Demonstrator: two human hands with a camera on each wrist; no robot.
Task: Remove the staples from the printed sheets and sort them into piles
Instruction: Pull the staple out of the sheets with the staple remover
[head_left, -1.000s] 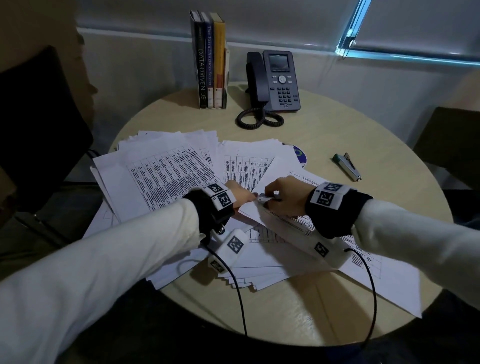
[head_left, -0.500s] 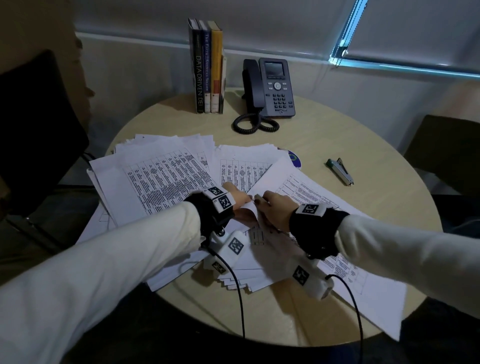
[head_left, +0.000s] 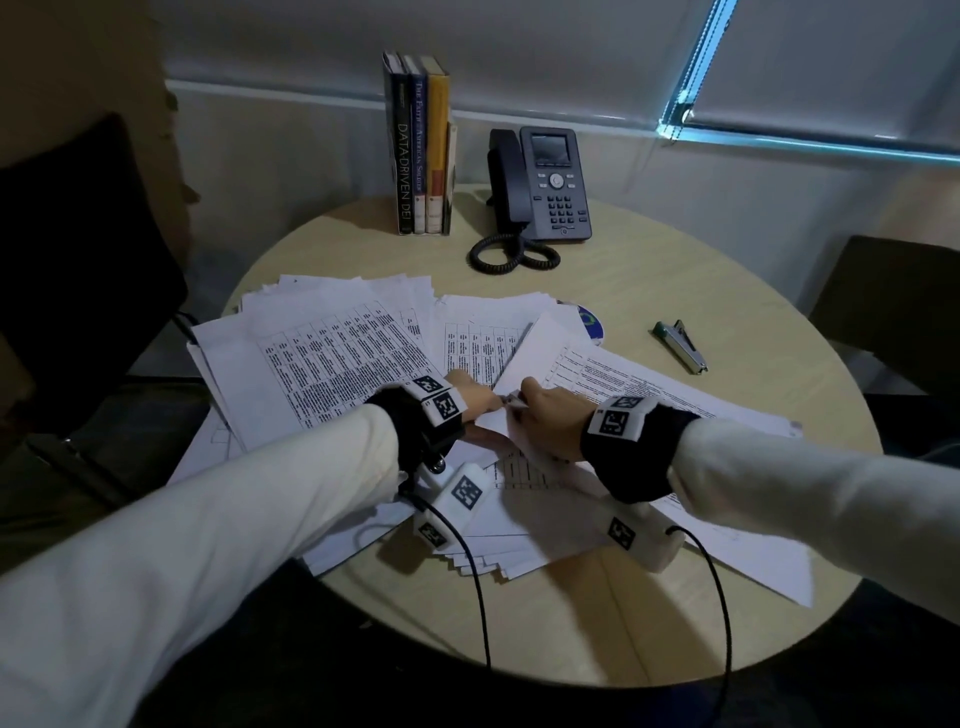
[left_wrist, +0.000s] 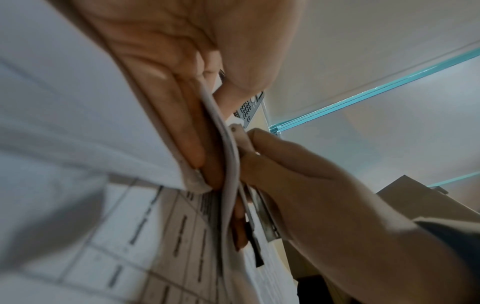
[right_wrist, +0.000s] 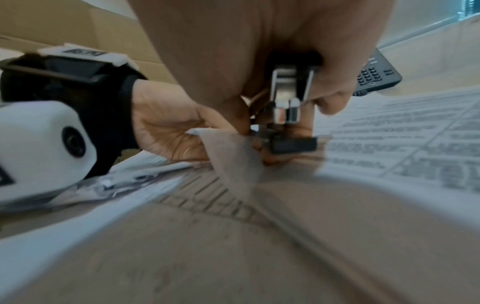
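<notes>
Steel remover (right_wrist: 291, 107): pinched in your right hand (head_left: 550, 418), jaws down on the stapled corner (right_wrist: 223, 144).
Corner: centre of the table (head_left: 675, 280), at 9 o'clock from that hand.
Left hand (head_left: 475, 402): pinching the corner, nearer it.
Wrist views: show the tool; head view hides it.

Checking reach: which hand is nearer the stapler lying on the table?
Right. The right hand is at the paper corner, nearer the stapler, which lies beyond it toward the table's right side. The left hand is farther left.
</notes>
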